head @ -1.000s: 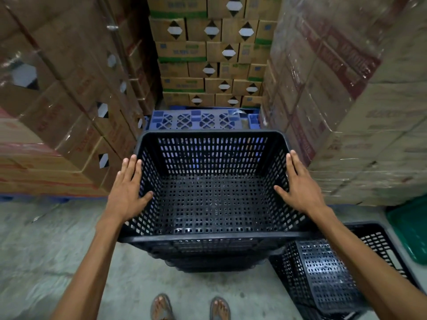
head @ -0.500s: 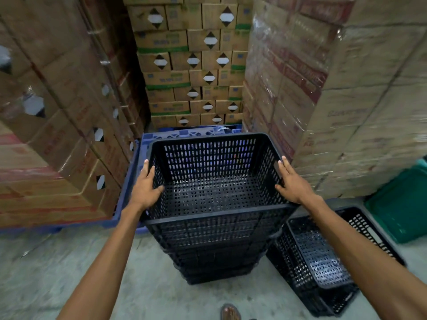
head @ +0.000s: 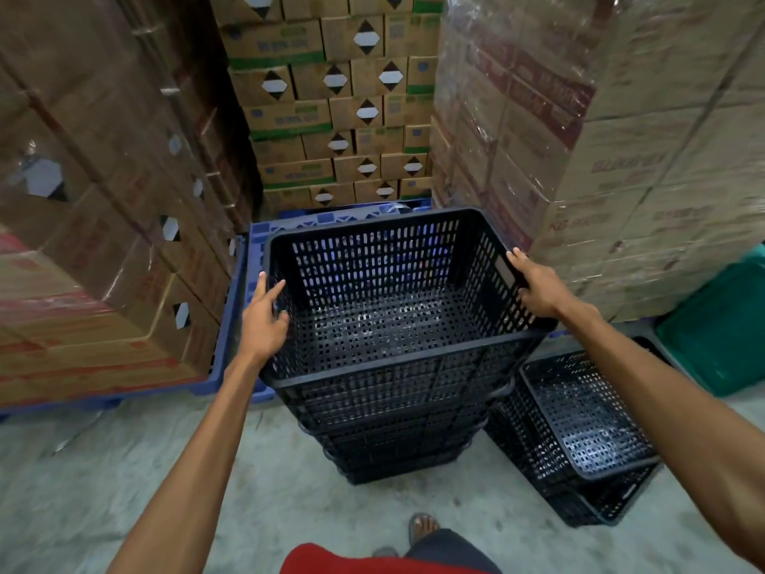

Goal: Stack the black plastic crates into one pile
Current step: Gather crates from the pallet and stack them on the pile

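Observation:
A pile of nested black plastic crates (head: 397,424) stands on the concrete floor in the middle of the head view. Its top crate (head: 385,321) is open and empty. My left hand (head: 263,321) rests on the top crate's left rim, fingers loosely spread, thumb inside the wall. My right hand (head: 538,283) grips the right rim with fingers curled over its edge. A second, lower set of black crates (head: 579,432) sits on the floor just right of the pile, tilted.
Shrink-wrapped stacks of cardboard boxes rise at the left (head: 103,242), behind (head: 339,118) and at the right (head: 621,138). A blue pallet (head: 232,325) lies under the left stack and behind the pile. A green bin (head: 720,329) sits far right. My sandalled foot (head: 422,528) is below.
The view has pulled back and up, so the pile shows lower and further off. Both hands stay on the top crate's side rims; the right fingers have curled over the rim.

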`<state>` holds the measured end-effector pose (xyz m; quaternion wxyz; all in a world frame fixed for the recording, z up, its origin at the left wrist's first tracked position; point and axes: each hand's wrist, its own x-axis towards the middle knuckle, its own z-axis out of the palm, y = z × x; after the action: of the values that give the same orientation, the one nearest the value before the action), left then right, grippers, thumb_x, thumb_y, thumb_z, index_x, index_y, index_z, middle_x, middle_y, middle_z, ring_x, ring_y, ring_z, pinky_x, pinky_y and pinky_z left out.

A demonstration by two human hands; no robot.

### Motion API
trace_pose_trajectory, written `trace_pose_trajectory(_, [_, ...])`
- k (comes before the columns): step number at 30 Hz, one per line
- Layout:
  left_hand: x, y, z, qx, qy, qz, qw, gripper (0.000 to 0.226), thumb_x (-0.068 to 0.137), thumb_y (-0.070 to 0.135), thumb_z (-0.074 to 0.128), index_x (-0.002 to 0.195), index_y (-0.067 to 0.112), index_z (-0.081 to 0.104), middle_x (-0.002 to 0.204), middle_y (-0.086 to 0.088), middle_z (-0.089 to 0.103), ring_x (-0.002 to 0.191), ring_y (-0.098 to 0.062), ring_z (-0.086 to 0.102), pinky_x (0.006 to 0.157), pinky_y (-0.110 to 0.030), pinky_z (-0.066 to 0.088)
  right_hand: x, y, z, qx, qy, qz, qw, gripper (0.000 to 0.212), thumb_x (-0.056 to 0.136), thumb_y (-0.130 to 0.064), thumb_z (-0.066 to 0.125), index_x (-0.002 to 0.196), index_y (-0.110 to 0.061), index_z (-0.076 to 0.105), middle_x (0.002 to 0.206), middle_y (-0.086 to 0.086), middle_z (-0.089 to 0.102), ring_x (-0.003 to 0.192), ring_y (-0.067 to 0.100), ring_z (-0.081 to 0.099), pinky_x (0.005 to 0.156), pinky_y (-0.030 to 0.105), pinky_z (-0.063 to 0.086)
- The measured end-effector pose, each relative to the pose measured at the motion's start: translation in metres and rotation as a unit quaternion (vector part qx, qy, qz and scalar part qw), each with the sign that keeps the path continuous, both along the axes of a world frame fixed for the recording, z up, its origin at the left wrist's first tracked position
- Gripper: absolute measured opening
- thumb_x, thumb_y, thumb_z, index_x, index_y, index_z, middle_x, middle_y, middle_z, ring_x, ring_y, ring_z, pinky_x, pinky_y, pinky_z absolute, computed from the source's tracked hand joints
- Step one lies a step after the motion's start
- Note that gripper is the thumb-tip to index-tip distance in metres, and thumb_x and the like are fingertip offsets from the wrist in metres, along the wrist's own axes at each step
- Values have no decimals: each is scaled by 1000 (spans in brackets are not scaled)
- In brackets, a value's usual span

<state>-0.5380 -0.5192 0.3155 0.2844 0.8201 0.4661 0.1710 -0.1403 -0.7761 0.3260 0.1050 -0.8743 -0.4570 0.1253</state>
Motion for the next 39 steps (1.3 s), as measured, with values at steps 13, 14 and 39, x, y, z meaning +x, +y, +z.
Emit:
trace_pose_trajectory(13, [7,-1,-6,33,18,-23,999,53,94,-4,50,142,19,50,167,-3,8,58,-1,47,58,-34,37,9,-4,6,20,12,-3,1000,81,82,4,51,156,-17,26,166,0,18,142,33,41,111,39,42])
trace_pose_trajectory(14, [8,-3,-6,33,28,-25,999,54,94,0,54,145,17,46,167,-3,5,68,2,50,67,-35,42,6,-5,4,19,-5,2,1000,80,84,1,50,157,-17,24,167,-2,15,138,34,45,105,42,47])
trace_pose_trajectory(39, [12,-2,-25,120,161,-24,979,91,85,21,69,156,6,14,166,-10,-6,154,-27,-9,121,-37,11,19,17,-19,-45,-163,72,983,97,87,-39,64,158,-10,5,165,-1,-21,151,28,23,81,41,60])
